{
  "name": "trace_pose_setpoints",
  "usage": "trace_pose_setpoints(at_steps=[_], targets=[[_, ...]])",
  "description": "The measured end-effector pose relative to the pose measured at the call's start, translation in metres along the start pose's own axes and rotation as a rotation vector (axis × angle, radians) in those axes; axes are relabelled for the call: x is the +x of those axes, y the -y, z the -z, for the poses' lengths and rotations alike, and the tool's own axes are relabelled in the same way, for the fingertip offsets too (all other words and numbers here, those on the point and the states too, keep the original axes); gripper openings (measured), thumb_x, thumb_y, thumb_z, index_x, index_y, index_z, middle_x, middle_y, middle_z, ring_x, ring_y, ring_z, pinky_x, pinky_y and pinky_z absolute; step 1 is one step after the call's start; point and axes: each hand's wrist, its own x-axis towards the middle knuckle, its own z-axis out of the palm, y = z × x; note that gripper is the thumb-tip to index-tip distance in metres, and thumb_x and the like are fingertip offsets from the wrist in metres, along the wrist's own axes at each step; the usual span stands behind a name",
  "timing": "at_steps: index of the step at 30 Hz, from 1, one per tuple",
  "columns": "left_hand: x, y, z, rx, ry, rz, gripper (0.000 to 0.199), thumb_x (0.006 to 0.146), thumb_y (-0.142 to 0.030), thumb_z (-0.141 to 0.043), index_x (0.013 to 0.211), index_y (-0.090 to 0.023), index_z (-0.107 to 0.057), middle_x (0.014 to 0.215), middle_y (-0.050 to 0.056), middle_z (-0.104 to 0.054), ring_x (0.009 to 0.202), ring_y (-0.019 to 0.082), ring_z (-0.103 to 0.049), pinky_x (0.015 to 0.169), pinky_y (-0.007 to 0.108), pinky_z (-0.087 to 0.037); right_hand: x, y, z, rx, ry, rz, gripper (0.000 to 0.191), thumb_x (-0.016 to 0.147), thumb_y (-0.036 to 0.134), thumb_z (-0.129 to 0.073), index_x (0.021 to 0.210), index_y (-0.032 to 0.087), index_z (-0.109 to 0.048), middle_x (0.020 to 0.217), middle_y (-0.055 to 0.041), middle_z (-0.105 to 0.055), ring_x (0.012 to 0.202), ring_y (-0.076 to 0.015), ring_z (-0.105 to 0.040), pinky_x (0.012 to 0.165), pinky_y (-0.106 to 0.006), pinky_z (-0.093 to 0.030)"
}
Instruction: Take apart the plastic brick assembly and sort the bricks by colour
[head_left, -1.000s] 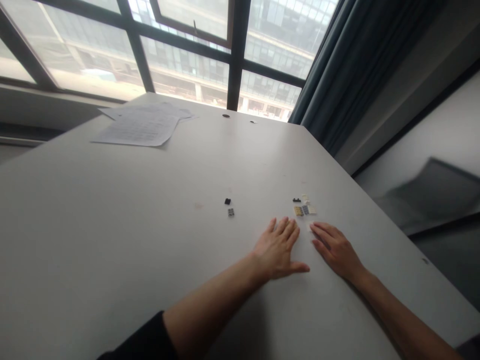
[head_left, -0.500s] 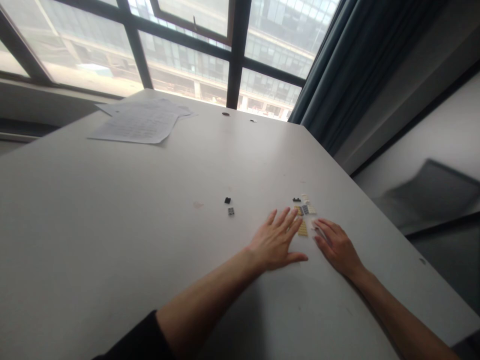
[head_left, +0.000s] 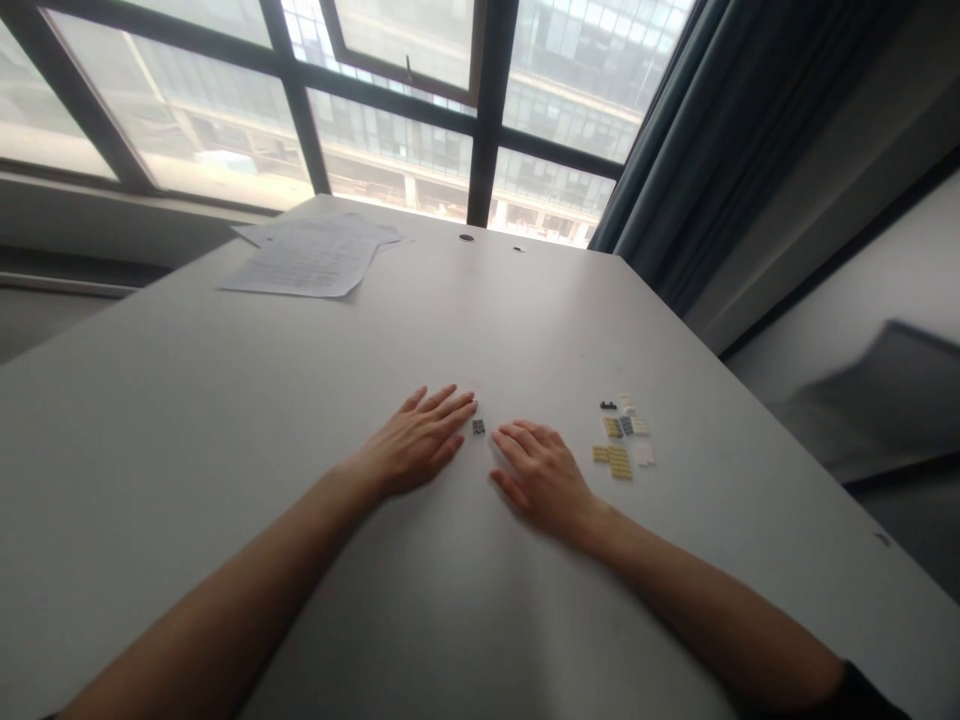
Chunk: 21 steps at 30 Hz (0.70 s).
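A small grey piece (head_left: pixel 478 427) lies on the white table between my two hands. My left hand (head_left: pixel 424 437) is just left of it, palm down with the fingers spread, and its fingertips cover the spot where a small black piece lay. My right hand (head_left: pixel 541 478) is close on the other side, fingers extended and slightly curved, holding nothing I can see. Farther right lies a group of small flat pieces: a black one (head_left: pixel 608 406), a yellow one (head_left: pixel 620 462), a dark grey one (head_left: pixel 626 427) and a white one (head_left: pixel 644 455).
Printed papers (head_left: pixel 304 262) lie at the far left of the white table (head_left: pixel 187 430). Beyond the table are a window with dark frames (head_left: pixel 487 120) and a dark curtain (head_left: pixel 690 170) on the right.
Both hands have moved left, away from the group of coloured pieces to either side of the small grey piece. The group on the right is now uncovered. The view has shifted slightly.
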Motion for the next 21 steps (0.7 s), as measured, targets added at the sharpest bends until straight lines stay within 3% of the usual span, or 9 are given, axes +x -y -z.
trace_pose_setpoints(at_steps=[4,8,12,17,21], targets=[[0.005,-0.001,-0.002,-0.008,0.017,-0.001,0.049,0.094,-0.030,-0.029,0.142,-0.026,-0.037,0.151,0.001,-0.034,0.141,0.022,-0.024,0.114,0.049,-0.015,0.026,0.011,-0.009,-0.009,0.024,0.005,0.042,0.093,0.035,-0.046,0.129,0.014,-0.050,0.128,-0.0115,-0.057,0.122,-0.0268,-0.044,0.103,-0.042,-0.033],[0.013,-0.001,-0.002,-0.014,0.027,0.007,0.049,0.093,-0.030,-0.029,0.142,-0.026,-0.037,0.151,0.002,-0.033,0.141,0.023,-0.025,0.114,0.050,-0.018,0.024,0.006,-0.006,-0.036,0.044,0.001,0.039,0.094,0.035,-0.046,0.127,0.016,-0.052,0.126,-0.0118,-0.058,0.122,-0.0269,-0.045,0.103,-0.043,-0.032],[0.031,-0.016,-0.007,-0.037,0.025,-0.023,0.048,0.094,-0.033,-0.029,0.141,-0.025,-0.038,0.150,0.003,-0.035,0.140,0.025,-0.025,0.113,0.051,-0.018,-0.001,-0.020,0.005,-0.106,0.035,-0.062,0.036,0.094,0.033,-0.046,0.125,0.017,-0.054,0.125,-0.0111,-0.060,0.120,-0.0269,-0.046,0.103,-0.043,-0.030],[0.069,-0.052,-0.023,-0.088,0.006,-0.130,0.049,0.094,-0.036,-0.032,0.140,-0.024,-0.039,0.150,0.004,-0.036,0.140,0.026,-0.026,0.113,0.052,-0.017,-0.034,-0.066,0.022,-0.203,0.012,-0.185,0.030,0.094,0.031,-0.046,0.118,0.020,-0.059,0.121,-0.0098,-0.063,0.118,-0.0272,-0.049,0.101,-0.045,-0.031],[0.101,-0.079,-0.035,-0.106,-0.011,-0.187,0.049,0.094,-0.037,-0.032,0.139,-0.021,-0.040,0.148,0.006,-0.038,0.139,0.027,-0.028,0.112,0.054,-0.019,-0.045,-0.089,0.030,-0.260,0.017,-0.242,0.026,0.094,0.031,-0.046,0.112,0.022,-0.062,0.117,-0.0077,-0.066,0.118,-0.0268,-0.050,0.103,-0.047,-0.028]])
